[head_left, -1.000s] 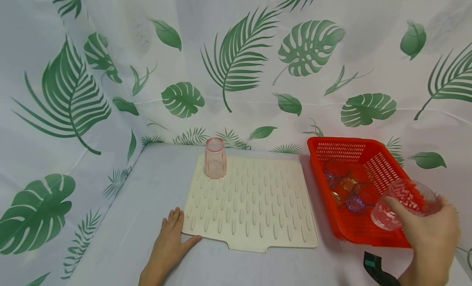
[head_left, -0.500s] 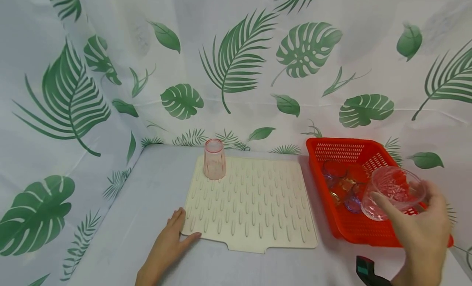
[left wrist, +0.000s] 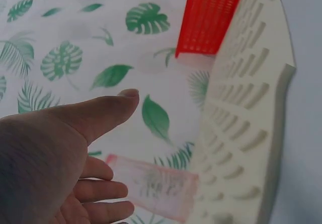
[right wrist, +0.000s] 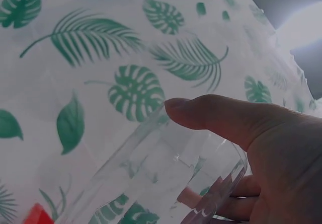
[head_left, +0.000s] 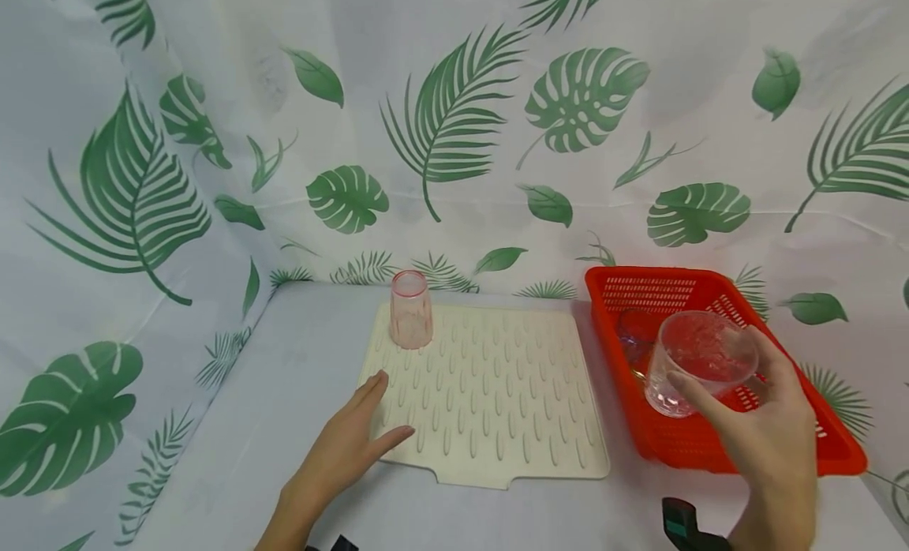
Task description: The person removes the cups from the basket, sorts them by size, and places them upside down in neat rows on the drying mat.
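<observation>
My right hand (head_left: 763,409) grips a wide clear glass bowl (head_left: 682,369) by its side, thumb toward the front and fingers round the far side. It is held over the red plastic basket (head_left: 838,448), rim up and slightly tilted. In the right wrist view the thumb presses the wall of the clear bowl (right wrist: 146,168). My left hand (head_left: 348,440), its fingers straight and thumb spread, hovers over the left front corner of the cream ridged drying mat (head_left: 497,401) and holds nothing. A pink-tinted glass tumbler (head_left: 411,314) stands at the mat's back left corner.
Inside the basket lie other glasses, among them a purple-tinted glass (head_left: 634,346), partly hidden behind the bowl. A white curtain with green leaves (head_left: 454,125) rises behind the table and on the left. The white tabletop (head_left: 234,425) stretches left of the mat.
My right hand has carried the clear bowl leftward over the basket, from its right side toward the middle. My left hand has lifted off the mat's corner and moved up and right.
</observation>
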`<state>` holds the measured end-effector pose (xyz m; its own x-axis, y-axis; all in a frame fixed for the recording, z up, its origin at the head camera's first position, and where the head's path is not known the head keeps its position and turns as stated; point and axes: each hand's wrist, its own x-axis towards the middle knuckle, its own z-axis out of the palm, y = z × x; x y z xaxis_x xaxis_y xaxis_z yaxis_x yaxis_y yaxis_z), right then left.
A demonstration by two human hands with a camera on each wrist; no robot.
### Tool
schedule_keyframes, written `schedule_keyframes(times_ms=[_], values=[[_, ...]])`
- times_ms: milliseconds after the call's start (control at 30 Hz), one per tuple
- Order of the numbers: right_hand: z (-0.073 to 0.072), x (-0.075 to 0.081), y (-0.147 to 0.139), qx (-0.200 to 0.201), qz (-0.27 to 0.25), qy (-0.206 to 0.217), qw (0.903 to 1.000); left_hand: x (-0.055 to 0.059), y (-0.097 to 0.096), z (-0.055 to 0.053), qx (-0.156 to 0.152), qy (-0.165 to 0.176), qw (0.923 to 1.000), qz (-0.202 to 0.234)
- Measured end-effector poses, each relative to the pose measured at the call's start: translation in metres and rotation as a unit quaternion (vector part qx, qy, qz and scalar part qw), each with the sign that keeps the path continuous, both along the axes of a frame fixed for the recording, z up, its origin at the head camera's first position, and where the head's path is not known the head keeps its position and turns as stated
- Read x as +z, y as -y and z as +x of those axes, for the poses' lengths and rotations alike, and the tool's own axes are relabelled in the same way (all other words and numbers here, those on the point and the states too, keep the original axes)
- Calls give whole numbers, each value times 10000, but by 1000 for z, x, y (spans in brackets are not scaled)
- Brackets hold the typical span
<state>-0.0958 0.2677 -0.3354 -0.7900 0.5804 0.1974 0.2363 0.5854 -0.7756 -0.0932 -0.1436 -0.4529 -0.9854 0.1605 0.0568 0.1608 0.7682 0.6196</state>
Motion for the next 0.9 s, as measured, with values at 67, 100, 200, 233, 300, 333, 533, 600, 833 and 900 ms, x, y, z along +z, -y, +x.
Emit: schedule_keyframes(times_ms=[67, 100, 200, 233, 300, 333, 533, 600, 833, 900], values=[[0, -1, 5, 244, 21, -161, 9996, 8, -5, -2, -151, 1, 9999, 46], [0, -2, 8, 368, 49, -218, 9991, 11, -8, -3, -224, -8, 9997, 72], [0, -4, 16, 833, 78, -529, 9951, 22, -18, -5, -419, -34, 9989, 228], [0, -4, 18, 994, 82, -634, 9930, 26, -21, -5, -464, -54, 9984, 304], [0, -6, 24, 1360, 69, -833, 9872, 33, -27, -6, -559, -104, 9974, 443], [-1, -8, 26, 1563, 64, -953, 9831, 36, -30, -6, -616, -137, 9967, 513], [-5, -14, 41, 2599, 265, -1137, 9585, 50, -47, -5, -942, -515, 9895, 969], [-6, -15, 47, 2847, 238, -1058, 9525, 52, -51, -4, -1047, -631, 9852, 1198], [-6, -19, 67, 3618, 49, -1111, 9256, 57, -64, -1, -1561, -938, 9673, 1763], [-6, -20, 72, 3832, 55, -1129, 9167, 58, -66, 0, -1626, -924, 9652, 1829]])
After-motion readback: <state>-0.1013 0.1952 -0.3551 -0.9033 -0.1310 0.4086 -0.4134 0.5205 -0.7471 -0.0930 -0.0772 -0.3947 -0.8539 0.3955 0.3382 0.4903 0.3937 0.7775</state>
